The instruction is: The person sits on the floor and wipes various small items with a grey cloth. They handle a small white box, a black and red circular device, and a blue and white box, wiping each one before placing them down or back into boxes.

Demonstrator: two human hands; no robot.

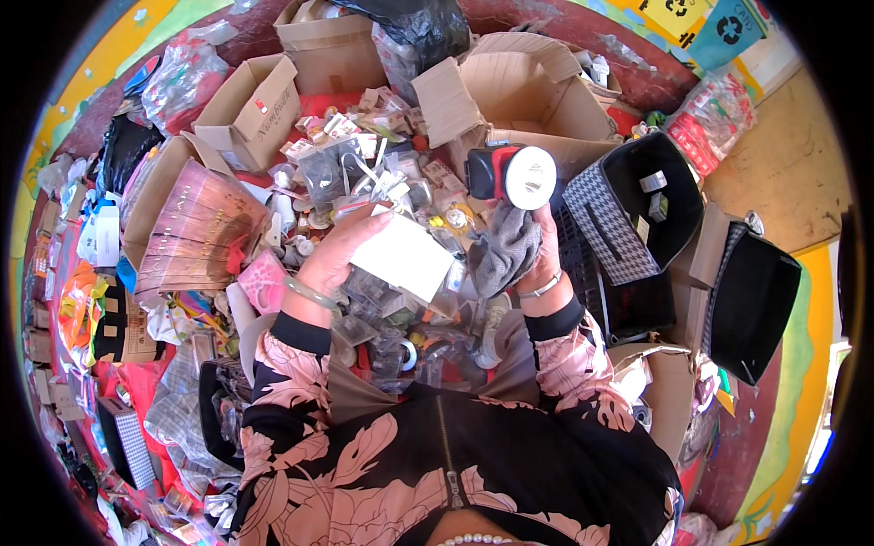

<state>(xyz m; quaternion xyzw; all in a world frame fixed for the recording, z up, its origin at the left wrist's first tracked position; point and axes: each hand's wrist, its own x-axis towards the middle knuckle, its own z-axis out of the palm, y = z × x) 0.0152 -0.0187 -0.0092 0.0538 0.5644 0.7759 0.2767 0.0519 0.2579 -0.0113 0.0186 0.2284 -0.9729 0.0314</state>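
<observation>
Head view, looking down at my two hands over a heap of small packaged odds and ends [401,182]. My left hand [332,255] has its fingers [369,221] closed on the upper edge of a flat white card [405,255], held tilted over the pile (thumb side hidden under the card). A pale green bangle [309,293] sits on that wrist. My right hand [544,259] grips a grey cloth [505,247] bunched in the palm, and the fingertips also hold up a black and red round gadget [512,176] with a white disc face turned toward me; the gadget sits just above the cloth, touching it. A thin silver bracelet [542,288] is on the right wrist.

Around the pile: an open cardboard box [537,91] right behind the gadget, a smaller cardboard box [250,109] toward the far left, a checked fabric bin with black lining [612,218] just right of my right hand, and another black bin [756,300] further right. A pink pleated packet stack [196,237] lies left of my left hand. Black plastic bag [419,27] at the far edge. Floral sleeves [291,373] come in from the lower edge.
</observation>
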